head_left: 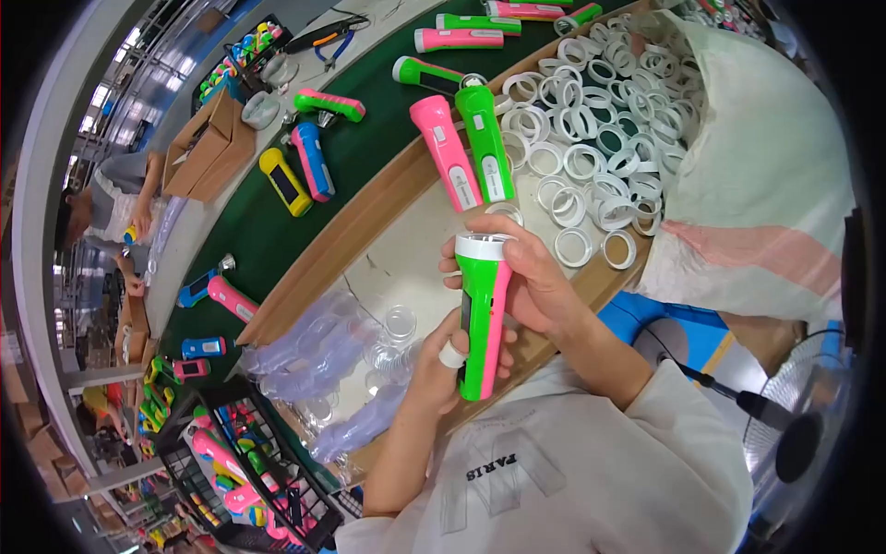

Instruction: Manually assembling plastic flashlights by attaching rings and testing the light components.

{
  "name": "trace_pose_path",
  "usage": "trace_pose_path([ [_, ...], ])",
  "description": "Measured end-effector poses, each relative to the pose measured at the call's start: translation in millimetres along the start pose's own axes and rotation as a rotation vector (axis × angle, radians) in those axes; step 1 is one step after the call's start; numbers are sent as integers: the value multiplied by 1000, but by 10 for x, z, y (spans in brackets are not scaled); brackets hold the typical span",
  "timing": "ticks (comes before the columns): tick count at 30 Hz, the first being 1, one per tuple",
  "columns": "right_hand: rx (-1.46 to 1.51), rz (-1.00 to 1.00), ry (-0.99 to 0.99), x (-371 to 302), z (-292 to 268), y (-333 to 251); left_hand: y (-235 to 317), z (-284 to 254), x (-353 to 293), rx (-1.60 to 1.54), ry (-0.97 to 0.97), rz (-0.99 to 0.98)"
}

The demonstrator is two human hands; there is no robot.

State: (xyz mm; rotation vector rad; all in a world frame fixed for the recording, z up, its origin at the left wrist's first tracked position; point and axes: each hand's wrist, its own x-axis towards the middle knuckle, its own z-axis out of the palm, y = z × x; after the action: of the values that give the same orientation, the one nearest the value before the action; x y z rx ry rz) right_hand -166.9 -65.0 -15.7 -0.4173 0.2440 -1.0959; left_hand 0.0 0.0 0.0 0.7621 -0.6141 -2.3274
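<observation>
Above the near edge of a shallow tray (401,263), a green and pink flashlight (480,309) is held by two bare hands, its white-rimmed head pointing away from the wearer. Its lower body is wrapped by the left hand (437,369), on which a white band (452,355) is worn. The head is clasped by the bent fingers and thumb of the right hand (533,282); how firmly it is pressed cannot be told. Just beyond, a pink flashlight (445,152) and a green flashlight (484,143) are laid side by side. To their right, loose white rings (600,120) are heaped near a pale sack (757,166). On the left of the tray, crumpled plastic bags (318,346) are seen beside clear discs (400,323). Across the rim, more flashlights are scattered on a green belt (263,245), and at the far left a small yellow and blue flashlight (130,235) is held by a co-worker's hand (140,220).
</observation>
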Motion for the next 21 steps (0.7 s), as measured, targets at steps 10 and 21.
trace_pose_path([
  [10,-166,-72,-36,-121,348,71,-333,455,-274,407,321,122],
  [21,-225,-124,-123,-332,383,175,-502,390,-359,1006,551,553],
])
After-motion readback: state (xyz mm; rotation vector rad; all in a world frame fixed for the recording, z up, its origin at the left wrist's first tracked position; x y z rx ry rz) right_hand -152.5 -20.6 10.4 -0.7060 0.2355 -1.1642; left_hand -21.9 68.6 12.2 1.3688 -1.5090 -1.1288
